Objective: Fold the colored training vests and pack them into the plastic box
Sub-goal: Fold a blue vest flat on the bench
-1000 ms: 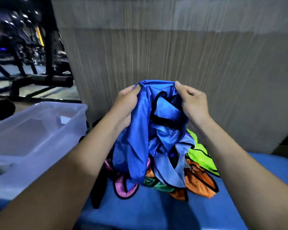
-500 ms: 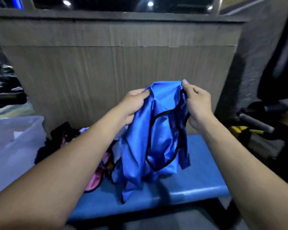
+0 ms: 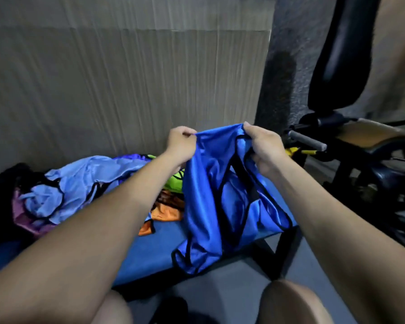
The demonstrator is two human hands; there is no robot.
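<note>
Currently: cardboard wall (image 3: pixel 126 78) behind, gym bench (image 3: pixel 351 73) at right, blue counter (image 3: pixel 164 249) below. Pile of vests (image 3: pixel 63 190) lies on the counter's left part: light blue, purple, green, orange, tangled. Box not in view.

Step in hand, as judged: opening out one vest before the first fold. Blue vest (image 3: pixel 222 206) hangs above the counter's right end, crumpled, black trim twisted, its lower hem past the counter's near edge.

Grip: left hand (image 3: pixel 181 143) pinches the top edge at one corner, fingers curled. Right hand (image 3: pixel 261 146) clutches the other top corner, fingers closed round bunched cloth. Hands are near each other, so the vest sags between and below them.

Next move calls for spreading the hands apart to pull the top edge taut, then laying the vest flat on bare counter. Risk: slippery fabric, twisted straps.
</note>
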